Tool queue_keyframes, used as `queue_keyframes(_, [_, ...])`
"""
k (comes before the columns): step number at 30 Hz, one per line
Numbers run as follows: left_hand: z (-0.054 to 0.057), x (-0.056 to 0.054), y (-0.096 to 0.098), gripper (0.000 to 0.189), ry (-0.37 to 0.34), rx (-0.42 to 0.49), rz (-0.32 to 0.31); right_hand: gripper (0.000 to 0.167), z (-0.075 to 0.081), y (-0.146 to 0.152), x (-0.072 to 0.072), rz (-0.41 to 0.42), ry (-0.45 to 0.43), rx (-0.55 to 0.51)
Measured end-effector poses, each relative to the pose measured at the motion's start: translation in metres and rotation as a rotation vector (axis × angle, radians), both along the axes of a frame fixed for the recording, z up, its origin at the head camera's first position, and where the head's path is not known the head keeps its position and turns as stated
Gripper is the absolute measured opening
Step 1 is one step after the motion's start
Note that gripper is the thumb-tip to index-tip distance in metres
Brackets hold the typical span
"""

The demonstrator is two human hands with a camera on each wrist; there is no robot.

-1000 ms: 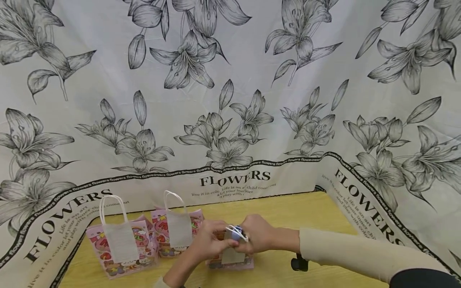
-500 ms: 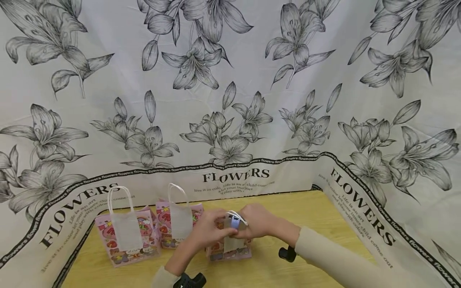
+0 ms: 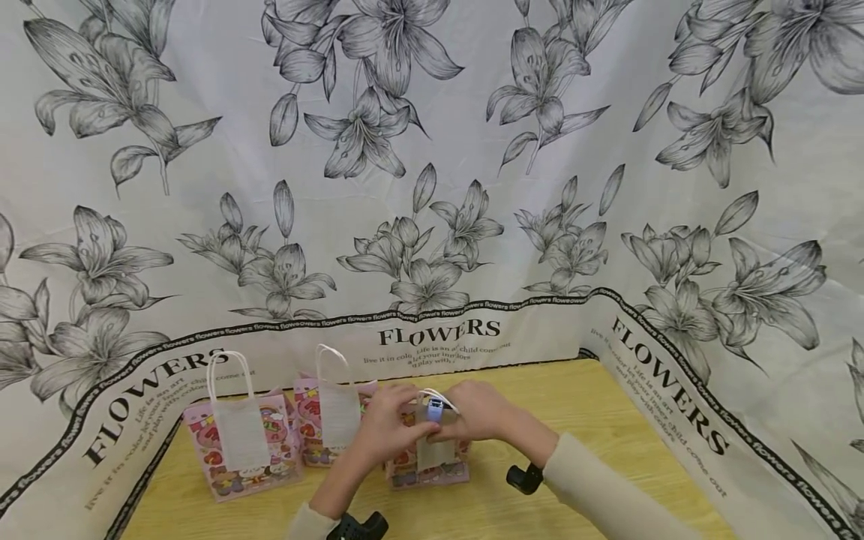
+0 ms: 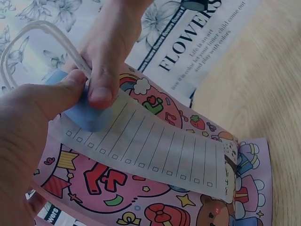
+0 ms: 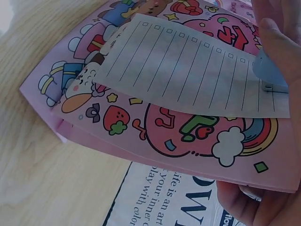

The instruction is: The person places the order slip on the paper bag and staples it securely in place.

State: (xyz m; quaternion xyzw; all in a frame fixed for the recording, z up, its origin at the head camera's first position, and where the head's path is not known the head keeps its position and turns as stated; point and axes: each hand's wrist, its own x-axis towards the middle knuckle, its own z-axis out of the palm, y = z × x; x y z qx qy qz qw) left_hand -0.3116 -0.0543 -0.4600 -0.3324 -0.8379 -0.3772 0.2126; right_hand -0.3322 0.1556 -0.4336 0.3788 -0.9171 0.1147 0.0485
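A small blue stapler [image 3: 435, 410] sits at the top of a pink cartoon gift bag [image 3: 410, 478], over the upper end of a white lined checklist sheet [image 4: 150, 146]. My left hand [image 3: 389, 429] pinches the stapler from the left, thumb on its blue top. From the right, my right hand [image 3: 481, 411] presses its thumb onto the same stapler, its other fingers curled behind the bag's edge. White rope handles [image 4: 44, 26] loop above both hands. In the right wrist view, the metal end of the stapler [image 5: 269, 73] lies against the sheet. What grips beneath is partly hidden.
Two more pink gift bags stand to the left, the nearer bag [image 3: 283, 450] and the farther bag [image 3: 307, 405], each with a white sheet on its front. A flower-printed cloth [image 3: 432, 225] hangs behind and at the sides of the wooden table [image 3: 574, 420].
The stapler's blue body has come more fully into sight between my hands, turned more upright. Both hands stay at the top of the bag, while the head view has shifted slightly.
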Motion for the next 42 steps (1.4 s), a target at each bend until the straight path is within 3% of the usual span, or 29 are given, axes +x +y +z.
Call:
queue_keyframes(6, [-0.004,0.017,0.007,0.074,0.144,0.057,0.186,0.046,-0.005,0.001,0.007,-0.083,0.011,-0.037])
queue_keyframes(9, [-0.007,0.03,0.008,0.063,0.252,0.126,0.287,0.047,-0.005,0.0,0.009,-0.103,0.009,-0.065])
queue_keyframes(11, [-0.009,0.037,0.008,0.046,0.289,0.181,0.296,0.049,-0.006,-0.001,0.01,-0.117,0.005,-0.073])
queue_keyframes(13, [-0.011,0.041,0.011,0.033,0.257,0.207,0.282,0.048,-0.007,-0.002,0.011,-0.123,0.022,-0.076])
queue_keyframes(16, [-0.011,0.042,0.017,0.026,0.149,0.213,0.256,0.039,-0.007,-0.005,0.013,-0.134,0.092,-0.063])
queue_keyframes(19, [-0.012,0.044,0.021,0.028,0.062,0.149,0.302,0.028,-0.01,-0.011,0.019,-0.133,0.148,-0.045])
queue_keyframes(23, [-0.013,0.048,0.023,0.025,0.061,0.047,0.386,0.026,-0.016,-0.015,0.026,-0.124,0.135,-0.055])
queue_keyframes(26, [-0.01,0.047,0.024,0.02,0.077,0.046,0.406,0.024,-0.015,-0.011,0.029,-0.126,0.123,-0.095])
queue_keyframes(30, [-0.006,0.046,0.019,0.019,0.067,0.093,0.389,0.016,-0.015,-0.005,0.034,-0.132,0.13,-0.137])
queue_keyframes(32, [-0.005,0.045,0.016,0.019,0.061,0.117,0.367,0.02,-0.017,-0.004,0.035,-0.141,0.137,-0.149])
queue_keyframes(36, [-0.001,0.041,0.01,0.017,0.036,0.168,0.285,0.034,-0.021,-0.005,0.034,-0.167,0.157,-0.174])
queue_keyframes(42, [0.002,0.042,0.006,0.012,0.008,0.317,0.15,0.029,-0.025,-0.007,0.035,-0.21,0.201,-0.286])
